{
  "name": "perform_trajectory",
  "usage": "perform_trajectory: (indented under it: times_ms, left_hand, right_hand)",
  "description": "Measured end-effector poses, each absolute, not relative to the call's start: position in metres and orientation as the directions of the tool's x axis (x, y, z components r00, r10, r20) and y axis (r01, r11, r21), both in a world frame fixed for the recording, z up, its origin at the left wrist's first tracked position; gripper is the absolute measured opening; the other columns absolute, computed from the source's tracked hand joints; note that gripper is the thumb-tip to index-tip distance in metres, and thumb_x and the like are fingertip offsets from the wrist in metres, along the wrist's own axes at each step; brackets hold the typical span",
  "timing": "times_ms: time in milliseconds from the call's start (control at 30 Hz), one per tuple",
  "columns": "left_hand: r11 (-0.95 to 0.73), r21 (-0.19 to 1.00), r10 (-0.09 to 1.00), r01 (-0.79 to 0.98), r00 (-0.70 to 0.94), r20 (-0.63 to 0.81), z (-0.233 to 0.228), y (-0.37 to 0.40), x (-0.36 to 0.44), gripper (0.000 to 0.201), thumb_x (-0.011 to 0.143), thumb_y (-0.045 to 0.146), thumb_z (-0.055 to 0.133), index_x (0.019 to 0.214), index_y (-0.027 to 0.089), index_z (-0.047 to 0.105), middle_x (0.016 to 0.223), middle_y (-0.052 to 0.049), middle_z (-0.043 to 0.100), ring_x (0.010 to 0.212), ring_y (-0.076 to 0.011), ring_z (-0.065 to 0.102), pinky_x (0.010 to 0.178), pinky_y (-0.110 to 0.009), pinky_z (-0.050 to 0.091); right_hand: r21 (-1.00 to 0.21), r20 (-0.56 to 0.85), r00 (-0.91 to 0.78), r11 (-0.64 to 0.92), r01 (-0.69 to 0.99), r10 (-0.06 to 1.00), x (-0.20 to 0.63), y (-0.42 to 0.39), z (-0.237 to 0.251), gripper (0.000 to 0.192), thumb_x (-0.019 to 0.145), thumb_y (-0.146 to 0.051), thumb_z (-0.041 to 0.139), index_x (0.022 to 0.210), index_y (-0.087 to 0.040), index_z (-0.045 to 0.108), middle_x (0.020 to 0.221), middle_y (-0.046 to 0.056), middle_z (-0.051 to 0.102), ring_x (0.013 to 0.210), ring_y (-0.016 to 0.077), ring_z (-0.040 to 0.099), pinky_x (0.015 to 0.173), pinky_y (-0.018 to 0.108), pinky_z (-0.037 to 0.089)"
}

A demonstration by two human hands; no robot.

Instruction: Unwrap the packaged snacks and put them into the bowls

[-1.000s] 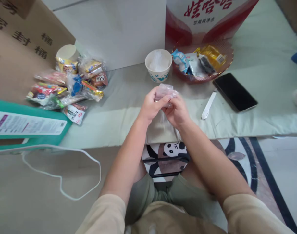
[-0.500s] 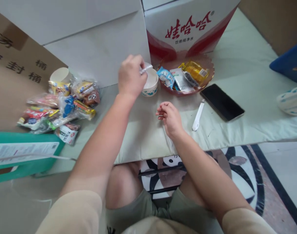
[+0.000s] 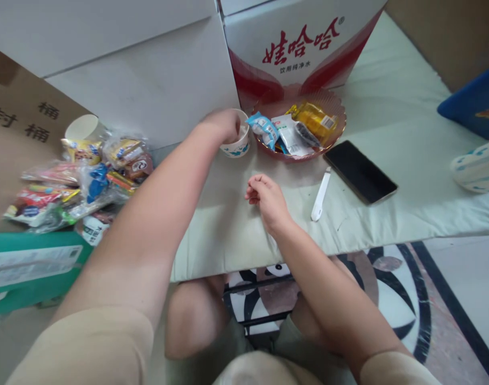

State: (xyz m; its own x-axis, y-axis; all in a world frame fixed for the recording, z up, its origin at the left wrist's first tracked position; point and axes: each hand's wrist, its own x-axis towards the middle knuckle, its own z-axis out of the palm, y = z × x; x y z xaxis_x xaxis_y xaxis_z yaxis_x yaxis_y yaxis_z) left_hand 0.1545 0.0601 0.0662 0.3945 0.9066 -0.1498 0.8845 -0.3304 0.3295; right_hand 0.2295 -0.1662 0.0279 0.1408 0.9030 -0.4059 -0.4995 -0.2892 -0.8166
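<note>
My left hand [image 3: 224, 127] reaches over the rim of a white paper cup [image 3: 237, 149] with a blue-green print. Its fingers bend down into the cup, closed by a pale, clear scrap of wrapper [image 3: 242, 130]; the fingertips are partly hidden. Closer to me, my right hand [image 3: 268, 199] hovers at the cloth with its fingers curled in and the thumb against them. Whether it holds anything is hidden. Right of the cup stands a pinkish glass bowl [image 3: 282, 156] with a blue packet [image 3: 264, 130], a white packet [image 3: 294, 136] and a yellow packet [image 3: 317, 120].
A white utility knife [image 3: 321, 195] and a black phone [image 3: 361, 172] lie right of my right hand. Wrapped snacks [image 3: 87, 179] pile up at left beside another paper cup [image 3: 84, 128]. White cartons [image 3: 148, 91] stand behind. A patterned paper cup [image 3: 479, 167] lies at far right.
My left hand has come down from above the cup, carrying the clear wrapper, and its fingers are now inside. My right hand stays curled nearly in place; the view has shifted slightly.
</note>
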Motion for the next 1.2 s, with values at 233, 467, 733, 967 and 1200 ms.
perform_trajectory:
  times_ms: [233, 467, 733, 967, 1200]
  left_hand:
    - [-0.323, 0.306, 0.878, 0.896, 0.404, -0.256, 0.058, 0.069, 0.163, 0.028, 0.057, 0.014, 0.081, 0.048, 0.019, 0.055, 0.054, 0.001, 0.044, 0.098, -0.0347, 0.069, 0.1, -0.049, 0.048]
    - [-0.23, 0.557, 0.929, 0.798, 0.351, -0.119, 0.112, 0.025, 0.136, 0.019, 0.064, -0.001, 0.07, 0.072, 0.017, 0.07, 0.058, 0.002, 0.057, 0.072, -0.0199, 0.066, 0.086, -0.037, 0.052]
    - [-0.181, 0.907, 0.923, 0.38, -0.254, 0.29, 0.054, -0.104, 0.025, 0.004, 0.09, 0.024, 0.067, 0.09, 0.023, 0.063, 0.08, 0.0, 0.063, 0.085, -0.0153, 0.063, 0.085, -0.027, 0.055]
    - [0.308, 0.542, 0.78, 0.782, -0.534, 0.327, 0.047, -0.119, -0.059, 0.051, 0.071, 0.01, 0.08, 0.12, 0.021, 0.07, 0.138, -0.013, 0.052, 0.138, -0.0333, 0.052, 0.124, -0.051, 0.037]
    - [0.273, 0.629, 0.853, 0.728, -0.485, 0.191, 0.023, -0.118, -0.074, 0.044, 0.082, 0.004, 0.064, 0.121, 0.024, 0.07, 0.131, -0.016, 0.056, 0.131, -0.0359, 0.059, 0.117, -0.057, 0.046]
  right_hand:
    - [-0.834, -0.4, 0.121, -0.306, -0.458, 0.909, 0.229, -0.166, 0.03, 0.014, 0.072, -0.037, 0.059, 0.072, -0.024, 0.054, 0.065, -0.004, 0.054, 0.059, 0.0107, 0.051, 0.059, 0.027, 0.039]
    - [-0.841, -0.391, 0.126, -0.298, -0.452, 0.912, 0.222, -0.16, 0.032, 0.012, 0.074, -0.032, 0.06, 0.07, -0.023, 0.054, 0.062, -0.005, 0.053, 0.056, 0.01, 0.049, 0.058, 0.025, 0.039]
    - [-0.873, -0.382, 0.115, -0.318, -0.371, 0.917, 0.192, -0.163, 0.015, 0.014, 0.073, -0.036, 0.061, 0.074, -0.024, 0.053, 0.062, -0.006, 0.05, 0.057, 0.0095, 0.048, 0.058, 0.025, 0.04]
    - [-0.978, -0.203, 0.119, -0.195, -0.08, 0.972, 0.175, -0.175, 0.005, 0.015, 0.078, -0.038, 0.058, 0.075, -0.024, 0.055, 0.062, -0.005, 0.051, 0.06, 0.0105, 0.049, 0.061, 0.027, 0.038]
    - [-0.985, -0.14, 0.112, -0.151, 0.09, 0.984, 0.172, -0.181, 0.005, 0.012, 0.082, -0.034, 0.059, 0.078, -0.023, 0.059, 0.063, -0.004, 0.053, 0.06, 0.0116, 0.047, 0.059, 0.028, 0.037]
